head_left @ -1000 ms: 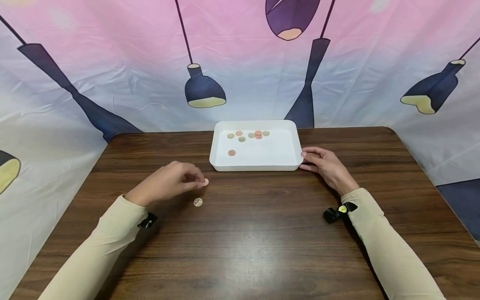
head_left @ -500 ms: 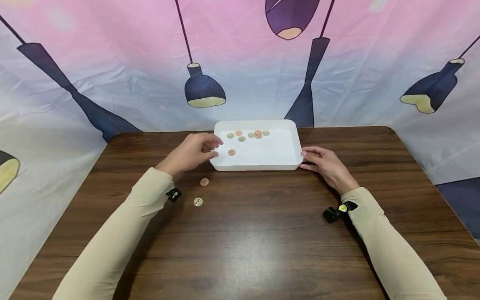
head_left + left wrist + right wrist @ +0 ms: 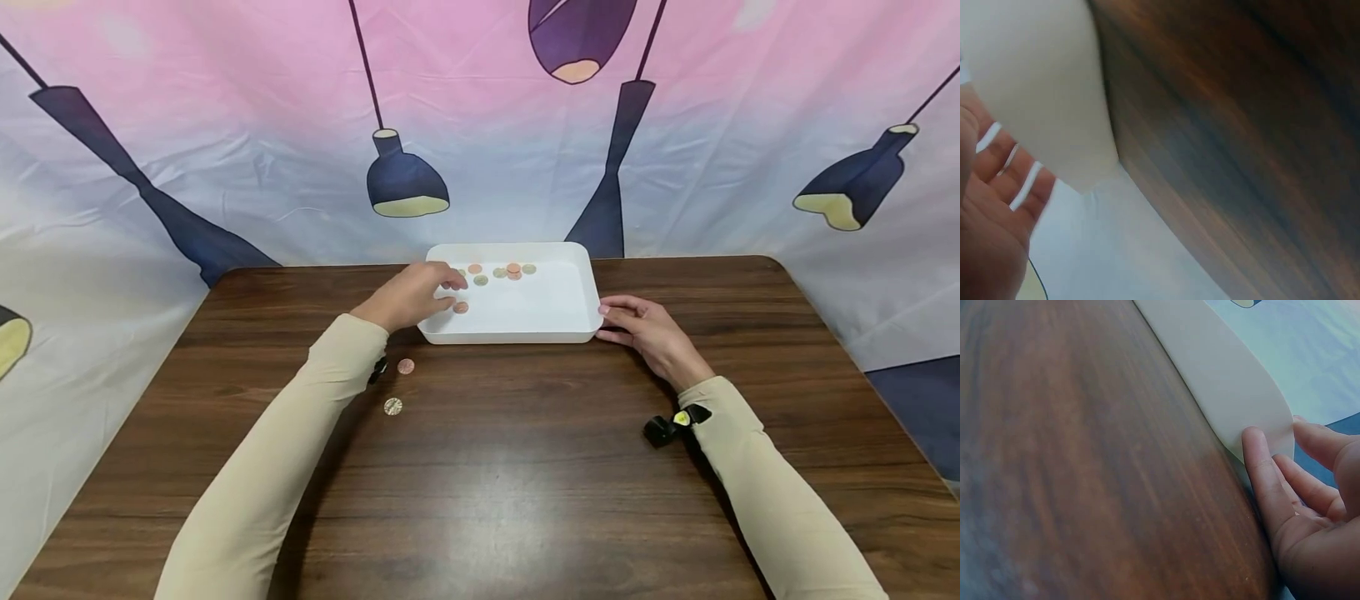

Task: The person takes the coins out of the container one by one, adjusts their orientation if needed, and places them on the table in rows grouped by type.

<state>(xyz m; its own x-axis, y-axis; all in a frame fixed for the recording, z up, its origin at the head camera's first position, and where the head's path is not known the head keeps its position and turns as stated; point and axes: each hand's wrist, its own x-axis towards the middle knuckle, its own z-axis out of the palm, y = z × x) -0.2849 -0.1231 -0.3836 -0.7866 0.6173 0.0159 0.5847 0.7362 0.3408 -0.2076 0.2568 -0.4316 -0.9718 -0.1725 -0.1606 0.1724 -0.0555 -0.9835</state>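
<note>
L hand (image 3: 414, 293) reaches over the L wall of a white rectangular tray (image 3: 517, 337). Its fingers are relaxed & slightly bent, thumb apart from them, no pinch. L wrist cam agrees: loosely curved fingers w/ gaps btwn. Thumb tip is right by a copper coin (image 3: 461, 307) lying flat in the tray, near its L front; contact or not, can't tell.

R hand (image 3: 654, 337) is at the tray's R side, fingers extended, not fisted; thumb at the rim, fingertips touching the outer wall. R wrist cam shows one fingertip on the wall by the corner, another digit at the rim.

Near the tray's far wall: a loose row of copper & brass-toned coins (image 3: 481, 281), two copper ones overlapping, one brass-toned partly behind the L fingers. On the brown wood-grain table (image 3: 495, 467), nr the L forearm: a reddish coin (image 3: 406, 366) & a shiny yellowish coin (image 3: 393, 407), apart.
</note>
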